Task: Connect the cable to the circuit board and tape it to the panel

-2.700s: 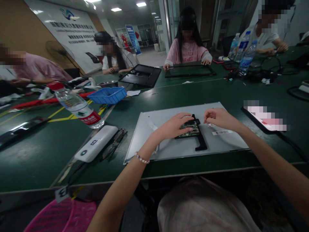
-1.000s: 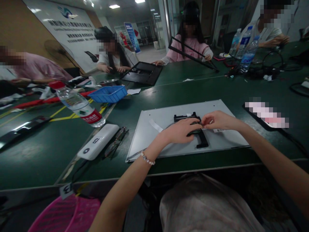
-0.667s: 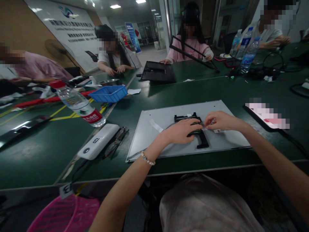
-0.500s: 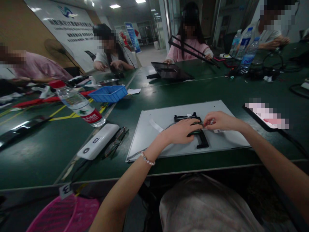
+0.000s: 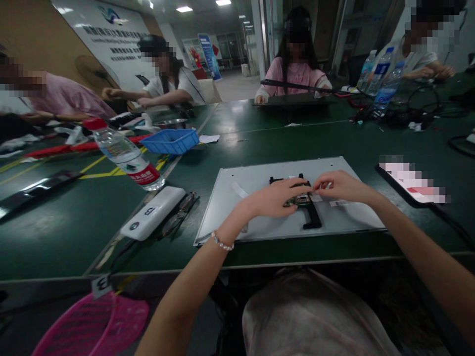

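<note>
A white flat panel (image 5: 260, 228) lies on the table in front of me, and a black plastic bracket (image 5: 312, 217) rests on it. At the bracket's middle a small green circuit board (image 5: 302, 199) shows between the thumb and fingers of my left hand (image 5: 276, 199). That hand is spread over the board from the left, its fingers stretched out and apart. From the other side my right hand (image 5: 337, 185) reaches the board's right edge with thumb and fingertips pinched. Something small and pale shows at its fingers, too small to name. A whitish strip (image 5: 240, 190) lies left of the bracket.
Left of the panel are a white power bank (image 5: 154, 212), eyeglasses (image 5: 180, 215), a water bottle (image 5: 128, 158) and a blue tray (image 5: 172, 142). A phone (image 5: 411, 185) with a cable lies right. A pink basket (image 5: 92, 324) hangs below the table edge. Co-workers sit opposite.
My left hand has shifted slightly left and its fingers have spread, uncovering the circuit board. My right hand stays at the board's edge. Opposite, a co-worker's raised black frame has come down.
</note>
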Demonstrator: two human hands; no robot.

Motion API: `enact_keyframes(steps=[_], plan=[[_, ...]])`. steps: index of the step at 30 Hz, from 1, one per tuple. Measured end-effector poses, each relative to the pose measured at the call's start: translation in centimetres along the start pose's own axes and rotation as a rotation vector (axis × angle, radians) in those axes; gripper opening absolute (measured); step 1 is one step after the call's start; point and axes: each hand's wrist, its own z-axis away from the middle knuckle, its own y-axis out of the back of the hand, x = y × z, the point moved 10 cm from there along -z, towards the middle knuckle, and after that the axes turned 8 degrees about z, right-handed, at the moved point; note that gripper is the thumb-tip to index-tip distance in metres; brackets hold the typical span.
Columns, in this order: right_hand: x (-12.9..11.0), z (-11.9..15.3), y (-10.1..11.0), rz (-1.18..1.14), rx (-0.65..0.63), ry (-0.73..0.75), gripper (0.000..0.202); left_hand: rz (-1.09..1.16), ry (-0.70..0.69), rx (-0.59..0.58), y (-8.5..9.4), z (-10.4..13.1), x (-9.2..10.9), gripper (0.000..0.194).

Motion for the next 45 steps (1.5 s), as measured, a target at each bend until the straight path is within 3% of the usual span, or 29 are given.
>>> enact_keyframes(steps=[3,5,7,9,12,16,21,26,30,34,37,41,45], plan=[[-0.2,0.1,1.2,0.010,0.097,-0.012,0.017,0.012,0.091,0.171,4.8,1.7,-2.3,0.044],[-0.8,0.2,1.6,0.032,0.136,0.010,0.017,-0.058,0.280,0.300,7.7,3.9,-5.3,0.041],[-1.6,0.3,1.5,0.071,0.152,0.054,0.017,-0.210,0.474,0.387,9.6,7.0,-8.1,0.042],[-2.7,0.3,1.2,0.123,0.171,0.107,0.016,-0.339,0.611,0.412,9.9,10.0,-10.0,0.043],[-4.4,0.5,0.7,0.176,0.207,0.180,0.015,-0.347,0.743,0.396,8.4,13.6,-12.5,0.044],[-6.4,0.8,0.0,0.203,0.246,0.273,0.016,-0.144,0.764,0.320,5.8,15.3,-14.5,0.036],[-6.9,0.9,-0.6,0.206,0.233,0.303,0.016,-0.017,0.735,0.357,6.0,15.0,-14.4,0.024],[-7.2,1.1,0.1,0.187,0.298,0.302,0.016,0.181,0.675,0.431,6.7,14.7,-13.5,0.022],[-7.7,0.8,0.1,0.159,0.291,0.313,0.016,0.461,0.557,0.412,6.3,13.4,-11.4,0.022],[-8.9,0.5,-0.4,0.116,0.239,0.375,0.018,0.586,0.490,0.352,5.9,12.1,-9.1,0.023],[-10.1,0.3,-0.7,0.081,0.187,0.439,0.018,0.658,0.435,0.412,6.6,12.0,-8.2,0.021],[-11.5,0.0,-0.5,0.052,0.198,0.449,0.018,0.675,0.402,0.494,7.1,12.3,-8.6,0.018],[-13.1,-0.6,-0.8,0.049,0.240,0.441,0.023,0.468,0.453,0.353,5.2,11.9,-9.5,0.014]])
